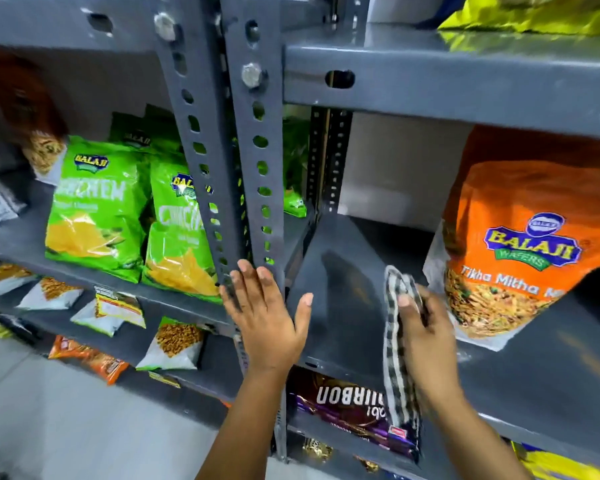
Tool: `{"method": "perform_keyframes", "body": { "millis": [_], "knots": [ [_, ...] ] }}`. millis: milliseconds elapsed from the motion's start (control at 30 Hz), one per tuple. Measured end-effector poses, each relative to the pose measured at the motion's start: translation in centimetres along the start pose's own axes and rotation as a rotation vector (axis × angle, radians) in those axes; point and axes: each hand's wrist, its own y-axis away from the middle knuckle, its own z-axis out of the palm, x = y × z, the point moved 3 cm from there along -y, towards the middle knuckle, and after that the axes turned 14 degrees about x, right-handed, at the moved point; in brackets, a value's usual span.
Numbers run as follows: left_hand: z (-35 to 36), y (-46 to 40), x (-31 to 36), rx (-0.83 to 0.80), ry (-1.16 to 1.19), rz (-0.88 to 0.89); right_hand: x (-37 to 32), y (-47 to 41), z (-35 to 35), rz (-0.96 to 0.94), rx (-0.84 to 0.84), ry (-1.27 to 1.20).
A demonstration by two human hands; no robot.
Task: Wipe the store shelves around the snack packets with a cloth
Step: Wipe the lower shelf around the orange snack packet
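My right hand [426, 337] grips a black-and-white checked cloth [397, 358] that hangs down over the front of the grey metal shelf [347, 271]. My left hand [267, 313] rests flat, fingers spread, against the slotted grey upright [257, 188] at the shelf's left front corner. A large orange Balaji snack packet [520, 244] stands on the same shelf, just right of the cloth hand. Green Balaji chip packets [97, 206] stand on the neighbouring shelf to the left.
A purple Bourbon biscuit pack [347, 403] lies on the shelf below my hands. Small white and orange snack packets [174, 344] line the lower left shelves. A yellow packet [534, 15] sits on the top shelf. Pale floor [66, 420] shows at bottom left.
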Motion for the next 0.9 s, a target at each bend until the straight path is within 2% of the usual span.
{"method": "perform_keyframes", "body": {
  "millis": [67,167,233,300,367,467,567,700,833,900],
  "knots": [
    [0.0,0.1,0.0,0.017,0.008,-0.001,-0.4,-3.4,2.8,-0.18,-0.07,0.185],
    [-0.1,0.0,0.2,0.032,0.004,0.014,-0.4,-10.1,7.5,-0.429,-0.078,0.492],
    [-0.1,0.1,0.2,0.035,-0.007,0.014,1.4,-14.3,10.7,-0.431,-0.187,0.616],
    [0.1,0.3,0.0,0.044,-0.013,0.018,5.2,-17.1,13.5,-0.321,-0.425,0.735],
    [0.2,0.5,-0.1,0.069,-0.001,0.034,9.2,-18.2,15.3,-0.296,-0.633,0.829],
    [0.4,0.5,-0.1,0.113,0.011,0.058,11.0,-19.2,16.5,-0.299,-0.626,0.868],
    [0.1,0.4,0.0,0.088,-0.002,0.043,9.7,-18.0,16.5,-0.497,-0.682,0.928],
    [-0.5,0.2,0.3,0.021,-0.039,0.015,7.9,-13.3,14.4,-0.688,-0.694,0.8],
    [-1.2,-0.1,0.5,-0.052,-0.06,0.001,6.9,-8.9,11.3,-0.684,-0.788,0.75],
    [-1.5,-0.1,0.6,-0.093,-0.061,-0.013,7.2,-7.2,9.8,-0.617,-0.819,0.729]
  ]
}}
